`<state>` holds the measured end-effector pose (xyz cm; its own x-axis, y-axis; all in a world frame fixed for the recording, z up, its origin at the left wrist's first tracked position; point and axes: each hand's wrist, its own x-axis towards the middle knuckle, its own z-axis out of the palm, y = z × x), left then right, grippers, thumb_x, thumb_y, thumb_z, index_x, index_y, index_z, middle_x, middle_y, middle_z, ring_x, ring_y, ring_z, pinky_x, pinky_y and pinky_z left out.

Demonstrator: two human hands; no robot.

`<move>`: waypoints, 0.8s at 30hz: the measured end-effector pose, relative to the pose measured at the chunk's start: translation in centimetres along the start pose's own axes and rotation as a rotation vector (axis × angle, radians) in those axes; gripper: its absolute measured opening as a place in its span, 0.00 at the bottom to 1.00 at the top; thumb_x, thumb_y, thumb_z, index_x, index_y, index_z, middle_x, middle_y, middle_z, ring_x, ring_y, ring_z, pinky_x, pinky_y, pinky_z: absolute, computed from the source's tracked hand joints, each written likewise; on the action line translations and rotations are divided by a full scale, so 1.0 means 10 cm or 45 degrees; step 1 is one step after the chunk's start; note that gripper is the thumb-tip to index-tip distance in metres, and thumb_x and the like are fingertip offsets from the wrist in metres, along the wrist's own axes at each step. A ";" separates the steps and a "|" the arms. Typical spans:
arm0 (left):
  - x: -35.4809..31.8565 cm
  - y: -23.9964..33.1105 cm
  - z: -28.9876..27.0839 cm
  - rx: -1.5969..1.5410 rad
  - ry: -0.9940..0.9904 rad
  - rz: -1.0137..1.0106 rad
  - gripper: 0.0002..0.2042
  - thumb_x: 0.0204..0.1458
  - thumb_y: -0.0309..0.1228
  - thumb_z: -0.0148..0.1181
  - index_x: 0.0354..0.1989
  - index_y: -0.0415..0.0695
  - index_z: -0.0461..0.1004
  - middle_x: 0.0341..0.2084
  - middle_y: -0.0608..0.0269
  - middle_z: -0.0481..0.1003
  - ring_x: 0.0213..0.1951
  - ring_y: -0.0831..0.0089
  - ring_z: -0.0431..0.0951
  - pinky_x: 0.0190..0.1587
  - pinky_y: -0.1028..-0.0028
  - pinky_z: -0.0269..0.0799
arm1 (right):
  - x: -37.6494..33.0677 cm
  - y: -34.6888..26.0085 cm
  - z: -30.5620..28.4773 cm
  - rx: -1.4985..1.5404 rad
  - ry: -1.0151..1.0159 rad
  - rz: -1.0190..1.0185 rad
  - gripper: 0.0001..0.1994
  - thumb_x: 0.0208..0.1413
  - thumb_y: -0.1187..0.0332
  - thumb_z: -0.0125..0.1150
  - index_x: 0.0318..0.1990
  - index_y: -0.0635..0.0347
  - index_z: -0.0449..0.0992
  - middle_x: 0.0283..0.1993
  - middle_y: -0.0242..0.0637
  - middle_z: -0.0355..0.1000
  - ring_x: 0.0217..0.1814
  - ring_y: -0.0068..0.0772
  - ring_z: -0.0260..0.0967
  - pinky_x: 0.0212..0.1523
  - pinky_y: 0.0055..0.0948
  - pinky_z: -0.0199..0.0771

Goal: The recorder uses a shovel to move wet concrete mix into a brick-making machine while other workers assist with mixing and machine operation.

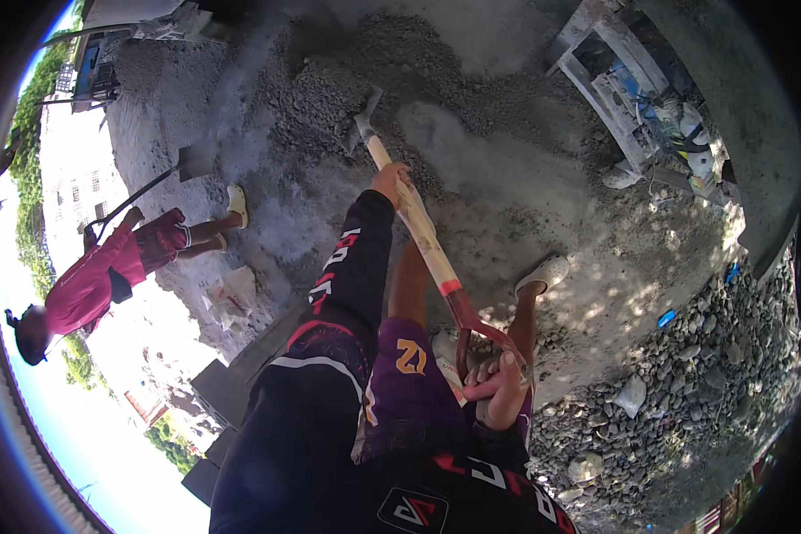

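A shovel with a pale wooden shaft and a dark red handle end slants across the middle. My left hand is wrapped round the shaft above its metal socket. Closed on the handle's grip is my right hand, low and close to my body. The shovel's metal blade meets a mound of grey gravel at the top; part of the blade is hidden.
At left, a co-worker in a dark red top holds another shovel. A wooden frame with bags and litter stands upper right. Loose stones cover the lower right. A crumpled sack lies left of my legs.
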<state>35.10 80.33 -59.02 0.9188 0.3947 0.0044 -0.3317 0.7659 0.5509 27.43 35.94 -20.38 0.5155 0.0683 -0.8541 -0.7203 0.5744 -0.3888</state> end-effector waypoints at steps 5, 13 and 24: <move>-1.82 -3.05 1.94 0.386 1.359 -1.451 0.10 0.47 0.29 0.58 0.17 0.42 0.67 0.13 0.57 0.66 0.19 0.60 0.73 0.24 0.60 0.69 | -0.27 -0.74 -1.82 -0.441 0.625 -0.301 0.22 0.61 0.50 0.52 0.28 0.62 0.69 0.14 0.29 0.60 0.12 0.23 0.60 0.12 0.21 0.61; -2.98 -3.75 2.57 0.858 1.392 -1.570 0.15 0.49 0.38 0.63 0.27 0.36 0.72 0.17 0.58 0.70 0.22 0.65 0.74 0.24 0.62 0.70 | -0.87 -1.19 -3.26 -0.610 0.993 -0.286 0.24 0.65 0.50 0.46 0.44 0.67 0.74 0.09 0.27 0.57 0.05 0.21 0.54 0.04 0.19 0.57; -0.97 -1.07 -0.74 1.046 1.159 -1.908 0.11 0.49 0.36 0.58 0.23 0.42 0.71 0.19 0.56 0.70 0.21 0.61 0.73 0.24 0.63 0.70 | 0.76 0.48 -0.87 -0.118 0.425 0.013 0.24 0.59 0.48 0.54 0.19 0.54 0.61 0.11 0.31 0.57 0.08 0.26 0.57 0.08 0.26 0.59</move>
<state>28.10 72.08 -71.12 -0.1431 0.0579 -0.9880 0.9110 0.3978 -0.1086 23.87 32.17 -31.76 0.3387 -0.2055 -0.9182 -0.7717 0.4976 -0.3961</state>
